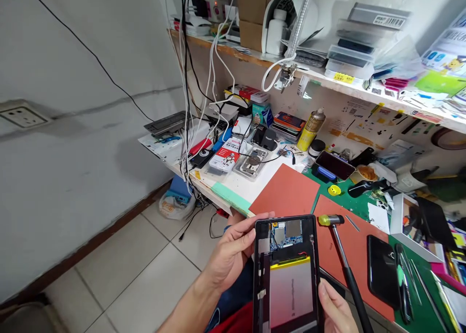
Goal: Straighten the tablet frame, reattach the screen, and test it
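An opened tablet [291, 294] is held upright in front of me, its inside facing me. Its silver battery, yellow tape strip and blue circuit board show; the lower end runs out of the frame. My left hand [233, 250] grips the upper left edge, thumb on the front and fingers behind. Along the lower right edge, my right hand [335, 308] holds the tablet, with its thumb against the side and its other fingers mostly hidden. Just right of the tablet a hammer [344, 255] with a yellow-tipped head lies on an orange-red mat [358, 248].
A black phone [383, 271] and tweezers [404, 284] lie at the right. Farther back are a yellow spray can [311, 129], another phone [335, 165] and a white-and-red box [224, 154]. Cables [186, 80] hang from the loaded shelf [251, 56] over the bench's left end.
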A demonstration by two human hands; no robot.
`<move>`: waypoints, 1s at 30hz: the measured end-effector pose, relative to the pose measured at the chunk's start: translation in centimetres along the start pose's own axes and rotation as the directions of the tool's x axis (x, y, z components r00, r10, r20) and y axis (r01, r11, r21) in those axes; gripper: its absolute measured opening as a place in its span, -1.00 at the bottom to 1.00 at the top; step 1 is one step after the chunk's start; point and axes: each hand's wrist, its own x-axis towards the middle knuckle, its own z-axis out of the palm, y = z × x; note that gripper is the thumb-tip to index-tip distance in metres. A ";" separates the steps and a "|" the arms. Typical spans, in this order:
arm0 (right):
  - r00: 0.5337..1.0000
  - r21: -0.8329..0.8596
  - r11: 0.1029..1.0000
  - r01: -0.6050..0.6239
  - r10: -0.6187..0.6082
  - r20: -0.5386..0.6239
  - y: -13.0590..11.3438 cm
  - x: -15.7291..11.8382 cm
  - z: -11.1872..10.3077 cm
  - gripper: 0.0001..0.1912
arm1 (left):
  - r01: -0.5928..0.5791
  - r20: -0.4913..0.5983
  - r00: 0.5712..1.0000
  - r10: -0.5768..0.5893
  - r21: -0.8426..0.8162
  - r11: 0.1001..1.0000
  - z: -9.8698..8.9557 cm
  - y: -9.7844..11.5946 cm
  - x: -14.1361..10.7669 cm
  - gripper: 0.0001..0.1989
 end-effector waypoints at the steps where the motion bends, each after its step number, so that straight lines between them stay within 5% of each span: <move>1: 1.000 0.011 1.000 0.000 0.000 -0.018 0.1 0.1 -0.4 -0.51 | -0.001 0.013 1.000 0.001 -0.001 1.000 0.0 -0.1 0.0 -0.63; 11: 0.999 0.033 0.999 -0.017 0.016 0.036 -0.4 -1.4 2.0 -0.38 | -0.015 0.092 0.996 0.005 0.105 0.994 0.0 -0.3 0.3 -0.50; 21: 0.996 0.049 0.999 -0.018 0.014 0.086 0.2 -0.9 2.1 -0.43 | -0.038 0.008 0.999 0.038 0.151 0.988 0.7 -0.4 0.5 -0.61; 30: 0.998 0.024 0.998 0.063 -0.064 0.021 0.1 -0.5 -0.4 -0.42 | -0.092 0.062 0.995 0.084 0.138 0.986 1.0 0.0 0.1 -0.68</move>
